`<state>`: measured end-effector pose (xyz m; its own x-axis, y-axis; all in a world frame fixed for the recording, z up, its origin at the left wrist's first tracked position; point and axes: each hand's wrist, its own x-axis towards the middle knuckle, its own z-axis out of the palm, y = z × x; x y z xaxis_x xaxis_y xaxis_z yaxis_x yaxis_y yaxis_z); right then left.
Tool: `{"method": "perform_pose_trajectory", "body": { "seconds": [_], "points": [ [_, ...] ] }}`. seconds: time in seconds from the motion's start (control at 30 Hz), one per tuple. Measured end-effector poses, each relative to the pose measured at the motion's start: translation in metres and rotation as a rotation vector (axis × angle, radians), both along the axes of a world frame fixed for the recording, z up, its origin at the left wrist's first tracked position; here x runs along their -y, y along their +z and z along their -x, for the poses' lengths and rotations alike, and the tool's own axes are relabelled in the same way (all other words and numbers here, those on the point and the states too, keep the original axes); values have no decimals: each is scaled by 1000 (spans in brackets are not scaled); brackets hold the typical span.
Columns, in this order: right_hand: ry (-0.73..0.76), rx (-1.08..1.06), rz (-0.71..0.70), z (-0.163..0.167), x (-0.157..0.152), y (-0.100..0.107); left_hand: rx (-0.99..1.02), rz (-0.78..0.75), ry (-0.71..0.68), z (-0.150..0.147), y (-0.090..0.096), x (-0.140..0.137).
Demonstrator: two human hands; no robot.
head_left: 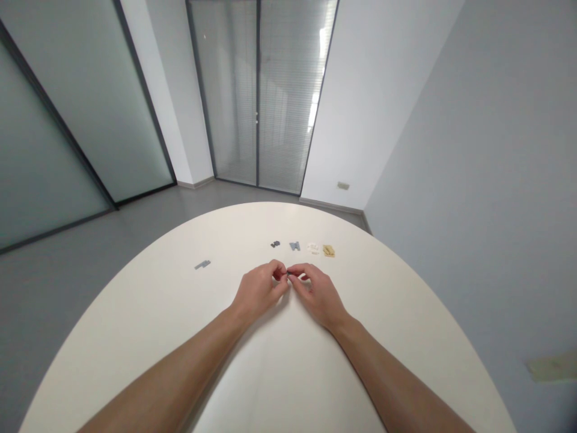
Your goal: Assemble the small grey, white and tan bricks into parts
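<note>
Above the middle of the white table, my left hand (261,285) and my right hand (317,293) meet fingertip to fingertip. Both are closed in a pinch on one small dark grey piece (288,273), mostly hidden by the fingers. Its exact kind is too small to tell. Just beyond the hands lie a little group of dark pieces (275,244), some blue-grey pieces (294,246), white pieces (313,248) and tan pieces (329,251). Off to the left of my left hand rests a grey, elongated piece (202,264).
The round white table (148,319) has its far edge a little past the small pieces. Behind it stand a glass door with blinds (288,96) and frosted glass panels (90,102). A pale wall (487,180) runs along the right.
</note>
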<state>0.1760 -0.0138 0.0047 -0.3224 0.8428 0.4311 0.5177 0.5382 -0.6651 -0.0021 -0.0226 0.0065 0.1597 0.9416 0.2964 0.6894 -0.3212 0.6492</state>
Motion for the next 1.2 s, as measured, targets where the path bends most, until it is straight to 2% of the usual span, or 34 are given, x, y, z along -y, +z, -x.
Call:
{"method": "perform_pose_trajectory", "body": {
  "seconds": [1.2],
  "points": [
    [-17,-24,7,-1,-3,-5,-13,11,-33,0,6,3]
  ]
}}
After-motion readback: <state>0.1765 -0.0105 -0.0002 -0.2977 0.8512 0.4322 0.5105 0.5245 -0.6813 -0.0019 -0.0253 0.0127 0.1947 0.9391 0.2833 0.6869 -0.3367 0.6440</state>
